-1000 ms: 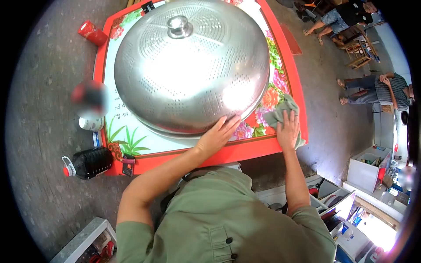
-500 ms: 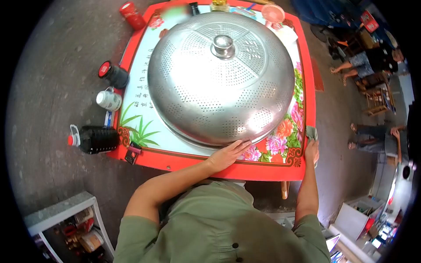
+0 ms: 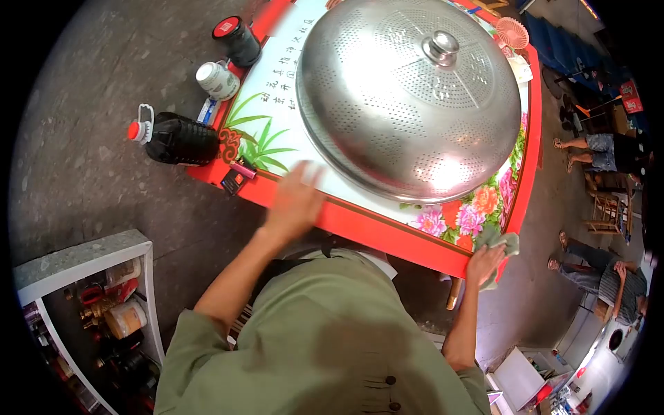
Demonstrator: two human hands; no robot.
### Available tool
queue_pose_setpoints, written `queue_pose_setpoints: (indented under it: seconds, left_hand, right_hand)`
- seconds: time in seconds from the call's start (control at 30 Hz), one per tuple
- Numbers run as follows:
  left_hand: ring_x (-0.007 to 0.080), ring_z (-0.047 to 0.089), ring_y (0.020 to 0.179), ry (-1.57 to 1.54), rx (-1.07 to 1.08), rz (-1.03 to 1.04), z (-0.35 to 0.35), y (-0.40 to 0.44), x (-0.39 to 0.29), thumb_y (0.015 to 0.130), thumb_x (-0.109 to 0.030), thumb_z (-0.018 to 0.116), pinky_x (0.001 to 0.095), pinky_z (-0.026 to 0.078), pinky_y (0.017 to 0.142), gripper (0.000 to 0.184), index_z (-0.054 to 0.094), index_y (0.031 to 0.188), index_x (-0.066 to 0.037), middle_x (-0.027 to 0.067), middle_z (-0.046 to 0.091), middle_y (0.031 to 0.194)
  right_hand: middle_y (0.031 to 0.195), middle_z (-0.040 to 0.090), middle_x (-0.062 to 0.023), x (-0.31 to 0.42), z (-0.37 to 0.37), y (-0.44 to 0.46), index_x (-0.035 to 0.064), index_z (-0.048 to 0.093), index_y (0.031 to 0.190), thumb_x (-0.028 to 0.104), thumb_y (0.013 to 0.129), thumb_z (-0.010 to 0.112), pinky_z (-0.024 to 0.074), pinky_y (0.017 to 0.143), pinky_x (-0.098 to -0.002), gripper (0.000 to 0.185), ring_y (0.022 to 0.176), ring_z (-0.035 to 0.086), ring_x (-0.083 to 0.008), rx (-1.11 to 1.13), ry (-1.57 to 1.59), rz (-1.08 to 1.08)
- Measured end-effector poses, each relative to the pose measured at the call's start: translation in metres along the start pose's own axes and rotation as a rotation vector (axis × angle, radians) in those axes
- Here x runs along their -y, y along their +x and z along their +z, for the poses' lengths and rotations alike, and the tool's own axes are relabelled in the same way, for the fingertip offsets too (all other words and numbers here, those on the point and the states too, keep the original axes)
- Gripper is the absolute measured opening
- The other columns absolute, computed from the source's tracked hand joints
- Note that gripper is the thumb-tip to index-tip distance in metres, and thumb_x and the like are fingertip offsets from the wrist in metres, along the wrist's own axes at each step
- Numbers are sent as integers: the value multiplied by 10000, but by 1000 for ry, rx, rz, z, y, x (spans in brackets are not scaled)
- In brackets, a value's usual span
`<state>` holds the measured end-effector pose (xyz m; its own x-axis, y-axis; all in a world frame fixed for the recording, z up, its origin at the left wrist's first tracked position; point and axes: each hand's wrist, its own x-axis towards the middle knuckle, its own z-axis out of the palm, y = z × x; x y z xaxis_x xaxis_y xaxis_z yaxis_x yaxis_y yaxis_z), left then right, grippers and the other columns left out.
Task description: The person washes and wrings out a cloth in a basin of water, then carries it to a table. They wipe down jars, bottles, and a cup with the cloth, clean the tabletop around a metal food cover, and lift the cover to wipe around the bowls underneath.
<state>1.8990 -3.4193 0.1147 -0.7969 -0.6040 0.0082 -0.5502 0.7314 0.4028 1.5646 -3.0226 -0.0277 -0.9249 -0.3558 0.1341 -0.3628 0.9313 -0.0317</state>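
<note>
A large perforated steel dome lid (image 3: 408, 104) with a round knob covers much of the red-edged, flower-printed table (image 3: 373, 232). My left hand (image 3: 296, 204) is over the near edge, left of the lid and apart from it; it is blurred by motion and its fingers are hard to make out. At the near right corner my right hand (image 3: 486, 263) holds a grey-green cloth (image 3: 507, 243) against the table edge, with part of the cloth hanging below the hand.
On the left edge are a black jug (image 3: 181, 138), a white jar (image 3: 218, 81), a dark red-lidded jar (image 3: 237, 41) and a small pink-and-black item (image 3: 238, 174). A shelf (image 3: 83, 259) stands lower left. Two people (image 3: 602, 149) (image 3: 619, 283) are at the right.
My left hand has left the lid's rim and moved left. My right hand still has the cloth at the corner. The view has turned, shifting the table and lid to the right.
</note>
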Motion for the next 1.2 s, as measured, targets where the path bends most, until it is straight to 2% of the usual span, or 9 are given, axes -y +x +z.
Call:
queue_pose_setpoints:
  seconds: [0.03, 0.13, 0.27, 0.3, 0.43, 0.57, 0.67, 0.87, 1.2]
  left_hand:
    - [415, 390, 1288, 76, -69, -72, -11, -15, 30, 824, -188, 656, 498, 340, 1051, 608, 439, 1378, -60, 250, 432, 1358]
    - [436, 366, 1311, 282, -209, -162, -27, -49, 104, 838, -308, 669, 525, 320, 1066, 697, 382, 1439, -106, 255, 375, 1421]
    - [431, 345, 1326, 354, -120, -198, -6, -65, 167, 867, -337, 640, 560, 313, 1050, 655, 389, 1449, -173, 243, 353, 1443]
    - [421, 377, 1295, 297, -161, -188, 2, -65, 177, 894, -314, 609, 533, 340, 1018, 592, 413, 1434, -169, 247, 383, 1408]
    - [360, 474, 1155, 290, -249, -202, 7, -64, 187, 921, -236, 580, 476, 381, 950, 538, 425, 1430, -157, 211, 469, 1282]
    - [356, 474, 1153, 262, -303, -244, 20, -67, 195, 914, -229, 592, 466, 379, 951, 530, 443, 1417, -154, 203, 477, 1265]
    - [353, 475, 1149, 216, -336, -295, 18, -66, 191, 914, -221, 593, 461, 377, 954, 512, 460, 1403, -150, 196, 488, 1245]
    - [366, 481, 1120, 104, -405, -306, 9, -58, 188, 902, -231, 610, 480, 380, 930, 502, 485, 1375, -120, 203, 502, 1218]
    - [398, 439, 1218, 244, -365, -253, 12, -10, 204, 898, -209, 601, 501, 363, 990, 523, 438, 1362, -29, 227, 436, 1341]
  right_hand:
    - [1514, 263, -247, 29, -13, -11, -131, 303, 1404, 243, 961, 435, 151, 1177, -465, 594, 1401, 235, -405, 41, 33, -67]
    - [1506, 293, -232, 123, -38, -52, -80, 309, 1428, 190, 897, 499, 156, 1178, -459, 625, 1399, 244, -404, 118, 171, -221]
    - [1493, 348, -179, 217, -51, -99, 4, 372, 1419, 111, 837, 508, 215, 1159, -460, 608, 1385, 289, -380, 264, 374, -663]
    - [1483, 369, -169, 246, -64, -101, 15, 395, 1406, 90, 828, 505, 229, 1153, -460, 593, 1381, 302, -371, 383, 402, -711]
    - [1395, 474, -205, 348, -82, -101, -30, 480, 1322, 4, 835, 469, 356, 1077, -390, 488, 1288, 459, -365, 328, 963, -634]
    - [1475, 352, -219, 462, -78, -80, -22, 378, 1394, 157, 882, 542, 297, 1110, -435, 567, 1335, 367, -386, 262, 817, -948]
    - [1523, 296, -171, 528, -40, -81, 25, 331, 1449, 377, 945, 433, 197, 1151, -455, 622, 1393, 286, -342, 204, 353, -1140]
    - [1539, 274, -159, 538, -38, -86, 32, 311, 1463, 365, 957, 419, 172, 1165, -445, 616, 1434, 225, -317, 224, 376, -1119]
    - [1528, 305, -134, 417, -66, -132, 47, 343, 1452, 321, 949, 460, 207, 1154, -437, 584, 1414, 273, -301, 323, 307, -1025]
